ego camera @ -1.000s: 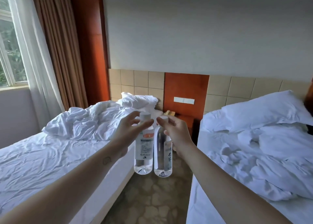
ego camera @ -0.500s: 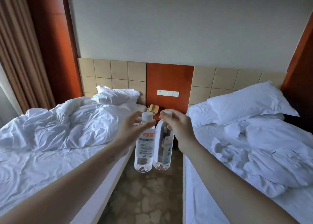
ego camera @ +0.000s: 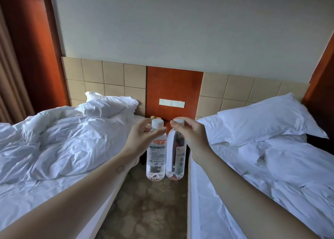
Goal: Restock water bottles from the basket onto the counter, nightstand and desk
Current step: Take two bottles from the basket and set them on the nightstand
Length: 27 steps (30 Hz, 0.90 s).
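Head view: left hand (ego camera: 142, 135) pinches left bottle (ego camera: 156, 155) at the neck, just under the cap. Right hand (ego camera: 191, 135) pinches right bottle (ego camera: 176, 157) by the cap. Both hang upright, sides touching, below the panel (ego camera: 174, 86), in the air above the floor (ego camera: 144, 211). Nightstand (ego camera: 167, 125) under the panel is mostly hidden behind the hands; it probably has something on it already. Risks: fingertip-only grips slip and a full bottle drops; a blind set-down knocks whatever sits there.
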Tool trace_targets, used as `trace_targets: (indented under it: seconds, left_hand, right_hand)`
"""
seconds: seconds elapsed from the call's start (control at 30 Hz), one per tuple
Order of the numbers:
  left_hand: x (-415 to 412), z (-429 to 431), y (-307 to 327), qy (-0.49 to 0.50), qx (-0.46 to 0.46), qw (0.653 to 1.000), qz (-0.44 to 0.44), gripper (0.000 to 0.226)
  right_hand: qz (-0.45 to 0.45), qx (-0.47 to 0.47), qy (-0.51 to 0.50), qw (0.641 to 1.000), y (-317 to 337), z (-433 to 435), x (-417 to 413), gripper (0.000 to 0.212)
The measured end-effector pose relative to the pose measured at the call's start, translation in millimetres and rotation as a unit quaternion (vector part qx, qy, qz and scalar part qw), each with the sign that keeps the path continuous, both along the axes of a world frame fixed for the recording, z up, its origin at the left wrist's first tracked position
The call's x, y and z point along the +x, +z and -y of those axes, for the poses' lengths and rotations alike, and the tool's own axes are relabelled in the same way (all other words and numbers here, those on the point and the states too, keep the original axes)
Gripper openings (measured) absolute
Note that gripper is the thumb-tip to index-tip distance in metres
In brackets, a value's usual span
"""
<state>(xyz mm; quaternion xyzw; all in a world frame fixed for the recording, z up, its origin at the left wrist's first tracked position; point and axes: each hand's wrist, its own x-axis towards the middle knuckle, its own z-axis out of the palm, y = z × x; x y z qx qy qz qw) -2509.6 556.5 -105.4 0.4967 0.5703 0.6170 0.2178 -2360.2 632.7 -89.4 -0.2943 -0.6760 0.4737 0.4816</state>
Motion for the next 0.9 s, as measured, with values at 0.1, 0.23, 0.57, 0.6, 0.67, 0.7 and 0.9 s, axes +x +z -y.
trace_targets:
  seconds: [0.1,0.23,0.57,0.6,0.67,0.7,0.9]
  left_hand:
    - [-13,-44,-6,-0.001,-0.008,1.0,0.004,0.025]
    - [-31,-99,-14,-0.003,-0.021,1.0,0.008,0.024]
    - [-110,-272,-20,-0.026,-0.035,0.999,0.002,0.025]
    - [-120,-291,-18,-0.03,-0.034,0.999,-0.001,0.024]
    - [-137,-324,-16,-0.038,-0.038,0.999,-0.004,0.024]
    - [-146,-342,-15,-0.046,-0.038,0.998,-0.003,0.025]
    - [-183,-432,-26,-0.056,-0.05,0.997,-0.022,0.023]
  right_hand:
    - [0.009,-0.005,-0.006,1.0,-7,-43,-12,0.017]
    - [0.024,-0.009,-0.012,1.0,-15,-97,-30,0.01]
    - [0.03,-0.036,-0.047,0.998,-24,-263,-103,0.016]
    - [0.03,-0.037,-0.05,0.998,-23,-281,-112,0.016]
    - [0.02,-0.045,-0.051,0.997,-22,-310,-128,0.021]
    - [0.015,-0.047,-0.055,0.997,-22,-327,-135,0.023]
    - [0.02,-0.061,-0.072,0.995,-32,-411,-169,0.022]
